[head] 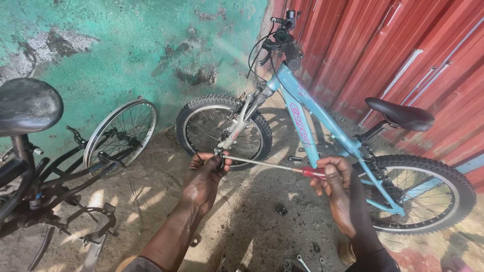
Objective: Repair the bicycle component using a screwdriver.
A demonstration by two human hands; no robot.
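Nearest, a few spanners [302, 263] lie on the ground below the blue bike [322, 121]. In front of that bike, the right hand [343, 194] is closed round the red handle of a screwdriver [267, 165], whose shaft runs to a small part [220, 158] pinched in the left hand [204, 181], just beside the bike's front wheel [223, 132]. Farther left of the bike a loose wheel [121, 132] leans on the green wall [126, 45], beside a black bike [35, 166].

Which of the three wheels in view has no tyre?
The bare silver wheel leaning against the green wall; the light-blue bicycle's two wheels carry knobbly black tyres.
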